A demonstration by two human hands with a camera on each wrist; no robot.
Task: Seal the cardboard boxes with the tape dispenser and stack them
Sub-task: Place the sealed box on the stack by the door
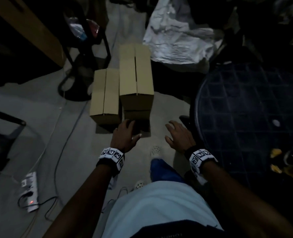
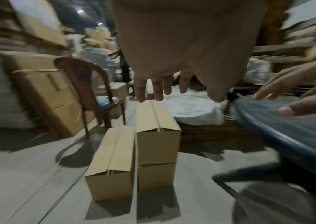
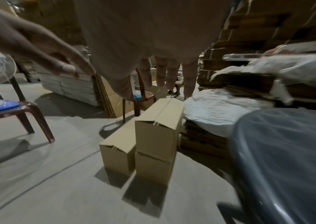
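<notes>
Three brown cardboard boxes stand on the floor with their flaps folded down. A single box (image 1: 105, 93) is on the left. Beside it, a top box (image 1: 136, 73) sits on a lower box (image 1: 137, 117). My left hand (image 1: 132, 129) hovers with spread fingers at the near end of the stack. My right hand (image 1: 169, 132) hangs empty to the right of it. The left wrist view shows my left hand (image 2: 183, 87) above the top box (image 2: 157, 136). The right wrist view shows my right hand (image 3: 147, 81) above the same top box (image 3: 159, 128). No tape dispenser shows.
A dark round table (image 1: 245, 109) stands close on the right. White sacks (image 1: 180, 40) lie on flat cardboard behind the boxes. A brown chair (image 2: 84, 84) and a fan base (image 1: 73, 90) stand at the back left. A power strip (image 1: 30, 191) and cables lie on the floor at left.
</notes>
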